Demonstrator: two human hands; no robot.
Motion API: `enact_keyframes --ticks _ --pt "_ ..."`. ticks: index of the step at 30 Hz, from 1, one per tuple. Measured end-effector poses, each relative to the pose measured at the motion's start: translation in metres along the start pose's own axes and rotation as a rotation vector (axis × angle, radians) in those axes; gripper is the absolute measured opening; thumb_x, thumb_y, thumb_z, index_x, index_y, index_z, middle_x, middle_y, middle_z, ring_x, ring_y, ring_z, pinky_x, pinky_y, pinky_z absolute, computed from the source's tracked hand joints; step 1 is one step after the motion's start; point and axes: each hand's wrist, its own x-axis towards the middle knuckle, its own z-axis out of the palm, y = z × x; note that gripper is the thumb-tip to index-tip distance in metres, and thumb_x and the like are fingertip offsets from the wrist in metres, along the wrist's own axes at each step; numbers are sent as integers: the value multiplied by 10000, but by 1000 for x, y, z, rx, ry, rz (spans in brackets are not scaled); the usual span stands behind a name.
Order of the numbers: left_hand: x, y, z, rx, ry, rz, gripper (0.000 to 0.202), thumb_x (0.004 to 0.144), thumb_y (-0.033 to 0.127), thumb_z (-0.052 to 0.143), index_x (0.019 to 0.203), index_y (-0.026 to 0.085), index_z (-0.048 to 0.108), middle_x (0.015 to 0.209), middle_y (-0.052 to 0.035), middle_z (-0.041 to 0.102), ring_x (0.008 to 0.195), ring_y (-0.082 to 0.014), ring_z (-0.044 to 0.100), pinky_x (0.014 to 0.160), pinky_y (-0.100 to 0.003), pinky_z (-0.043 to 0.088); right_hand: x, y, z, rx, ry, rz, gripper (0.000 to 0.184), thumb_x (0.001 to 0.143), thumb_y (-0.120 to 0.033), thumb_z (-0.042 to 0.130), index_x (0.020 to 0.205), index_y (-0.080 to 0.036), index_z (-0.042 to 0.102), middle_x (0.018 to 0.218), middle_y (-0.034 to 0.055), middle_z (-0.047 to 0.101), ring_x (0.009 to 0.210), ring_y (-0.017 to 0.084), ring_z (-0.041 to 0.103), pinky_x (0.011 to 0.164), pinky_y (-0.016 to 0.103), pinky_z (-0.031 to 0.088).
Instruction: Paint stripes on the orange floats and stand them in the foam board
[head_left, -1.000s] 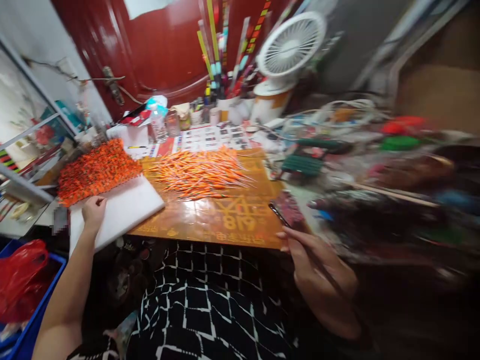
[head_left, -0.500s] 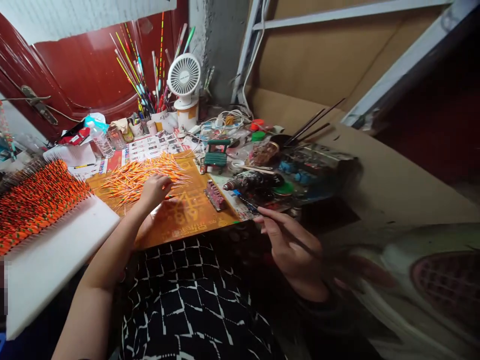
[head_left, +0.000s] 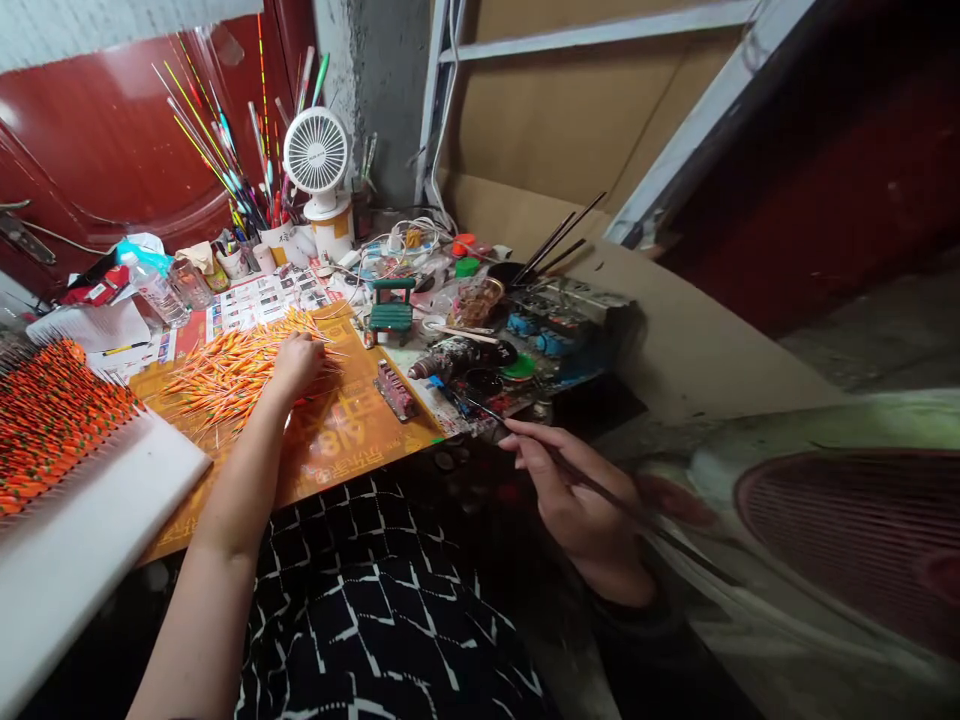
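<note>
My left hand (head_left: pixel 294 362) rests with curled fingers on a pile of thin orange floats (head_left: pixel 225 370) lying on the brown tabletop (head_left: pixel 352 440); I cannot see whether it grips any. My right hand (head_left: pixel 577 500) is closed around a thin dark brush (head_left: pixel 525 440), whose tip points toward small paint pots (head_left: pixel 487 380) at the table's right side. A white foam board (head_left: pixel 82 530) at the left holds several orange floats stuck upright (head_left: pixel 45 420).
A small white fan (head_left: pixel 318 160) and cups of long coloured sticks (head_left: pixel 225 150) stand at the back by a red door. Bottles, cables, a green miniature bench (head_left: pixel 390 310) and brushes clutter the right. Cardboard panels (head_left: pixel 675 340) line the right wall.
My left hand left the white foam board and moved right onto the pile of orange floats. The view swung right; my right hand keeps the brush near the paint pots.
</note>
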Motion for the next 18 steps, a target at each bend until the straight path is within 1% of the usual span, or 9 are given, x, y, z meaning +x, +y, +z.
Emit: enact_keyframes --ticks 5,8,11,15,18 --pt "-3 -2 -1 -5 66 -47 218 913 191 561 907 154 775 944 -145 706 914 -264 575 882 -388 447 -1 -5 7 26 -14 -5 235 983 -393 590 1051 -235 750 860 43 758 733 176 702 756 336 619" --pt "-6 -3 2 -59 94 -10 213 927 197 562 961 167 770 982 -134 712 951 -263 575 884 -383 455 -2 -5 11 19 -21 3 243 982 -401 590 1052 -230 747 866 50 760 740 181 705 759 346 623" --pt "-9 -2 6 -103 105 39 212 934 187 558 945 186 769 972 -122 705 960 -257 567 880 -381 456 -3 -5 13 16 -11 3 241 979 -404 597 1053 -233 749 868 50 759 728 178 694 731 339 615" --pt "-10 3 9 -120 78 65 203 937 192 568 900 179 768 956 -132 689 965 -265 552 872 -390 445 -4 -5 14 24 -9 -2 228 979 -392 600 1054 -240 752 863 42 759 695 162 674 677 315 597" --pt "-8 8 13 -103 35 111 189 925 204 588 869 177 767 945 -136 672 960 -269 541 854 -393 438 -4 -6 14 18 -16 8 239 978 -403 597 1053 -235 750 861 46 760 697 167 678 672 320 604"
